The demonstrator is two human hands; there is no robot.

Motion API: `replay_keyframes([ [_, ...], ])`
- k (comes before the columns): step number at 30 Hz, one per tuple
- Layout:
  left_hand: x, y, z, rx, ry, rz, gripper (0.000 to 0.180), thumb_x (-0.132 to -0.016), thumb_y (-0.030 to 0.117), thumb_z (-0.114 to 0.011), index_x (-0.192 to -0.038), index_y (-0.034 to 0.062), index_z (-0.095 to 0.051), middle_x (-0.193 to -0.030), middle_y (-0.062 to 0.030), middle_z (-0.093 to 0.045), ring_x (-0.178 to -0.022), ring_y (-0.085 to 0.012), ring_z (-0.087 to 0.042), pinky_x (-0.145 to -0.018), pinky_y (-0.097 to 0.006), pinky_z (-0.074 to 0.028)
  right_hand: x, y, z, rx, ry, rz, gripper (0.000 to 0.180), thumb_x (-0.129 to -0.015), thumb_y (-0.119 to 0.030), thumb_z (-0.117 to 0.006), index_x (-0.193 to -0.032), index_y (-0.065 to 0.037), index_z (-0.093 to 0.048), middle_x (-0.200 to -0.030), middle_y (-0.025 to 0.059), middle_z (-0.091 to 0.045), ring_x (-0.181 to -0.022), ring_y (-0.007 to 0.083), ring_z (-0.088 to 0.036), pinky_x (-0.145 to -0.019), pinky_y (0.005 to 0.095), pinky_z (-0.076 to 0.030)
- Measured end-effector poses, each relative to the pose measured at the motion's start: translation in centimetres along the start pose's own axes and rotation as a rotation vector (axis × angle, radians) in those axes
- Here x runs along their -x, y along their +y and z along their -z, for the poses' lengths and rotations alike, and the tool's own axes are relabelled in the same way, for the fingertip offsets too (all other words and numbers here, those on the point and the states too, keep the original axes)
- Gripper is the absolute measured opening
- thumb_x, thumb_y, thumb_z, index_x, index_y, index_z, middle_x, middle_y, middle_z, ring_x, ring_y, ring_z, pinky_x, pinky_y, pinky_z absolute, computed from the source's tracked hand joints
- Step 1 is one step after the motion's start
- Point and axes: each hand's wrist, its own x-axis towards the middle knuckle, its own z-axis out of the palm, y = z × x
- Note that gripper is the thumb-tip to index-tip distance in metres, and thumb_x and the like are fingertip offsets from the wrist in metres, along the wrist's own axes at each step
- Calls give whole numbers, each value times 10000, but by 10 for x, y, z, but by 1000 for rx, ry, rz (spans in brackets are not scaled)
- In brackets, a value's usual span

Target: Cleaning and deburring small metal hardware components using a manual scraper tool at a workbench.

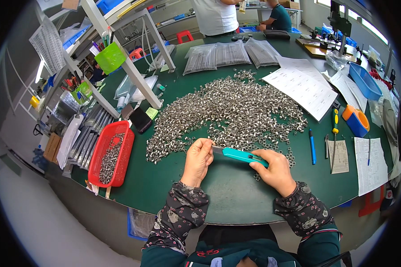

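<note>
My right hand (274,169) is closed around the handle of a teal utility knife (240,155), its blade (217,150) pointing left. The fingers of my left hand (198,161) are pinched together at the blade's tip; whatever they hold is too small or hidden to make out. Just beyond both hands spreads a wide heap of small shiny metal rings (227,111) on the green tabletop (236,196). A few loose rings lie near my right fingers.
A red basket (128,151) with more metal parts stands at the left. To the right lie a blue pen (312,147), a yellow-green screwdriver (335,122), an orange-and-blue tape roll (355,120) and paper sheets (305,91). Bagged rods (231,54) sit behind the heap; two people are beyond.
</note>
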Motion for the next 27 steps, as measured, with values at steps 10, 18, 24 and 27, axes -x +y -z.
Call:
replay_keyframes([
  [10,0,-1,-2,-41,15,-7,178,-917,200,-514,-836,45,-546,-636,23,-458,-461,-15,-301,-403,-163,-276,1,1,-2,74,53,53,249,-744,-258,-667,-941,-108,-639,-678,79,-556,-608,284,-564,-549,386,-445],
  [18,-1,-2,0,-69,7,-18,176,-913,212,-528,-823,61,-544,-640,25,-464,-467,-17,-334,-403,-164,-285,1,-1,0,120,68,74,249,-736,-252,-670,-940,-114,-634,-683,73,-554,-626,284,-566,-551,388,-447],
  [24,-1,0,-1,-126,4,-10,209,-921,231,-514,-788,70,-521,-633,29,-443,-468,-23,-342,-400,-167,-275,1,-2,1,133,83,94,247,-728,-238,-675,-935,-111,-632,-682,71,-549,-630,281,-566,-545,386,-446],
  [27,0,3,-3,-144,1,4,223,-925,234,-505,-768,76,-507,-630,30,-433,-468,-23,-342,-398,-169,-270,1,-2,1,129,100,119,244,-721,-217,-681,-930,-103,-631,-677,71,-544,-626,281,-563,-538,383,-443],
])
